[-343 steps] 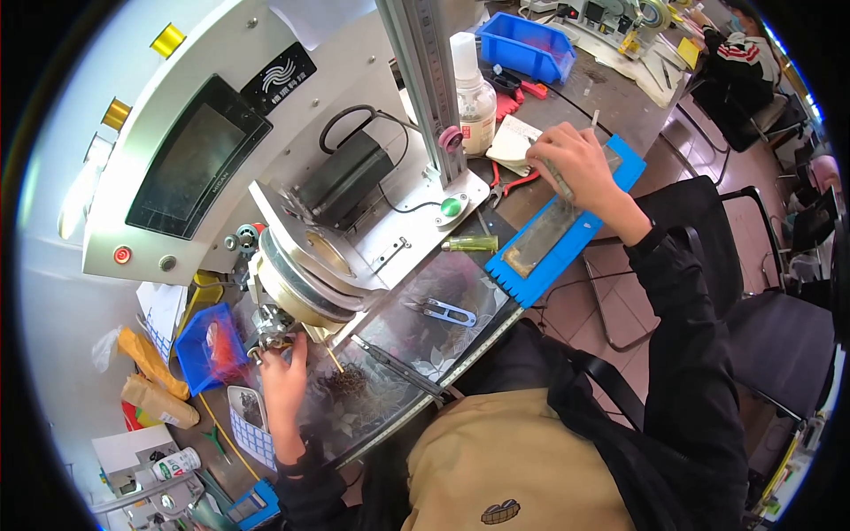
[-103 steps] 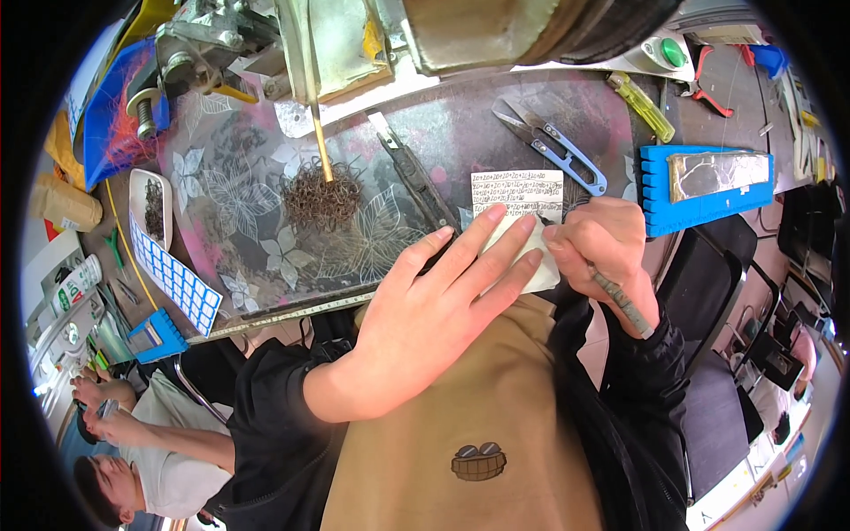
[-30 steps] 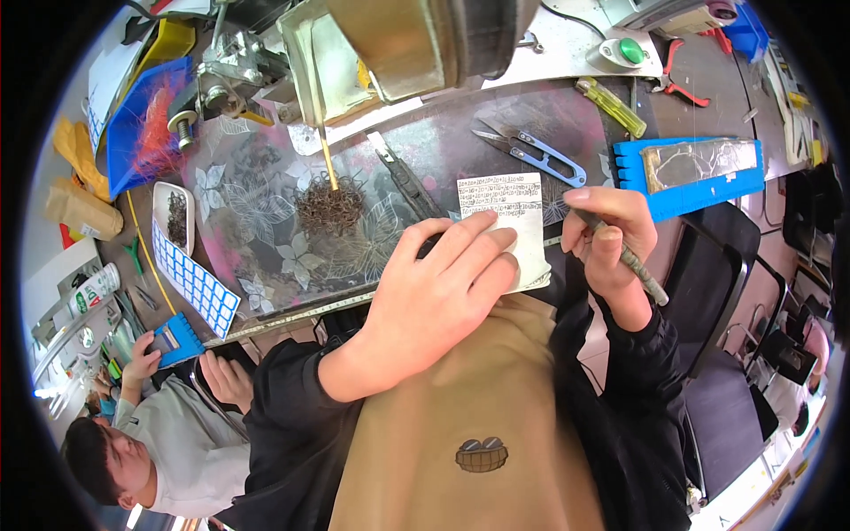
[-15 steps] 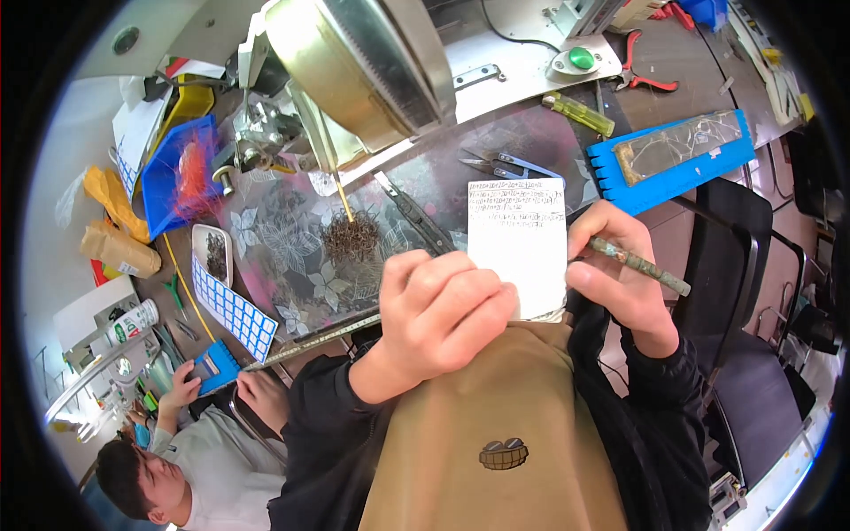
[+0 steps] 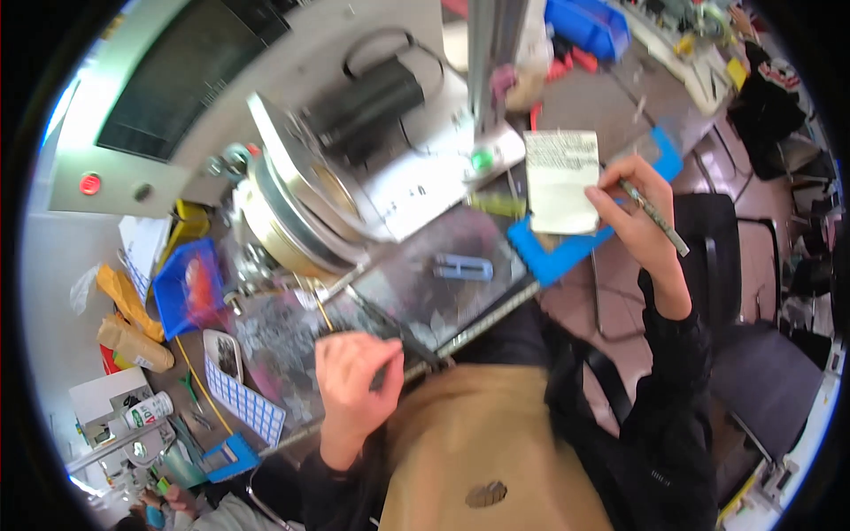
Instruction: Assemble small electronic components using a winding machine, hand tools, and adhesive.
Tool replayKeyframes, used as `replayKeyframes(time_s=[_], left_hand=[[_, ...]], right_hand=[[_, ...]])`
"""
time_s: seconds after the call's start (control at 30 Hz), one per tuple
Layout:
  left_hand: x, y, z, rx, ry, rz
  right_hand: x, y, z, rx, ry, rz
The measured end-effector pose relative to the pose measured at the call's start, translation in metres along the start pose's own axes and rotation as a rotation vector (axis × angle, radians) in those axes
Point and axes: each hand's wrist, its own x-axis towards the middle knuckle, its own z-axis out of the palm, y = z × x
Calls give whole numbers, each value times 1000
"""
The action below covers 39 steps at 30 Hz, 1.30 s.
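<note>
My right hand (image 5: 642, 237) pinches a small white notepad (image 5: 562, 202) with handwriting at its edge. The same hand also has a mottled green pen (image 5: 653, 217) slanting across its fingers. My left hand (image 5: 356, 382), blurred by motion, is raised over the bench's front edge with its fingers curled in; whether anything lies inside them is hidden. Just behind it is a dark, slim cutter-like tool (image 5: 376, 314). Light-blue handled tools (image 5: 462, 267) lie on the patterned mat (image 5: 425, 301). Beneath the notepad a blue notched tray (image 5: 542, 257) juts past the bench edge.
A machine with a large round brass-coloured drum (image 5: 288, 221) stands at the back. On the left are a blue bin (image 5: 190, 296) with reddish strands and a white dish (image 5: 221, 354). Black chairs (image 5: 708, 234) stand to the right. A co-worker's hand (image 5: 181, 500) is at lower left.
My left hand has left the notepad and moved left and down. My right hand has carried the notepad and pen up and to the right. The view has shifted, showing more of the machine.
</note>
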Motion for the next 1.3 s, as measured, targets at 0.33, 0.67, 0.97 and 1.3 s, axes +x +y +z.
replayKeyframes(time_s=[0.33,0.67,0.97,1.3], left_hand=[[12,-5,-9,40,-35,-73],[10,-13,-16,46,-52,-78],[11,-19,-24,66,-7,-72],[-2,-34,-51,32,278,-220]], right_hand=[[76,64,-31,-286,17,-132],[74,45,-33,-869,244,-71],[74,55,-45,-639,248,-198],[-16,-30,42,-373,-261,-360]])
